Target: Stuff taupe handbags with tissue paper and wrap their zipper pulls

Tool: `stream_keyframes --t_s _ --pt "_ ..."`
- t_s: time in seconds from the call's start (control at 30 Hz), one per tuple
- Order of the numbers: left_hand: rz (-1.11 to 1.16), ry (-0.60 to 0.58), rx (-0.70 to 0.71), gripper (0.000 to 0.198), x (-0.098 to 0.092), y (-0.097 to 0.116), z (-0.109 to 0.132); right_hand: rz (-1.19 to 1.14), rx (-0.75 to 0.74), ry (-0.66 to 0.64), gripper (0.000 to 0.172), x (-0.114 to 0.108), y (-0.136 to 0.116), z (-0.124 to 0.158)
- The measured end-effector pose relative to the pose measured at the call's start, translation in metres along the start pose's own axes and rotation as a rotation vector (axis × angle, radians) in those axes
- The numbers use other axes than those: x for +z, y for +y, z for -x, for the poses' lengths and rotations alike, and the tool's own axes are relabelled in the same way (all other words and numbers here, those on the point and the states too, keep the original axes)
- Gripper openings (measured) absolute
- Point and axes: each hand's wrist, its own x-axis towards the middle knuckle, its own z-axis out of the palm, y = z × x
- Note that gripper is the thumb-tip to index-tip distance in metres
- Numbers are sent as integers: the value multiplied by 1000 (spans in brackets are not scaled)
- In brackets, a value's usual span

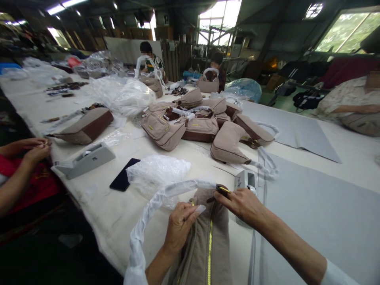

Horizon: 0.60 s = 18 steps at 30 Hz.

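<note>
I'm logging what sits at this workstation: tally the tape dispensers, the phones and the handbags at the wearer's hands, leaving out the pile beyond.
Grey tape dispensers: 2
Dark phone: 1
Zippered handbag at the left hand and right hand: 1
Total: 4

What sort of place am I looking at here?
Most likely a bag workshop or factory, perhaps its finishing or packing area: similar handbags lie piled on a long worktable, with a tape dispenser and clear plastic wrapping nearby.
</note>
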Motion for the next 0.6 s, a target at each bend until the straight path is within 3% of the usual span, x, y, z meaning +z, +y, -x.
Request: stream_keyframes --t_s 0.27,0.47,0.53,0.6 --pt "-29 -6 40 21 9 1 -12 -76 -32 201 27 8 3 5" --pt "19 -45 11 18 21 22 -27 -173 -59 269 23 9 -3 4" --pt "82 -42 -40 16 24 30 -31 -290 -4 416 17 12 -5 6" --pt "137 -39 -95 14 26 37 -34 -485 177 603 13 16 -4 7"
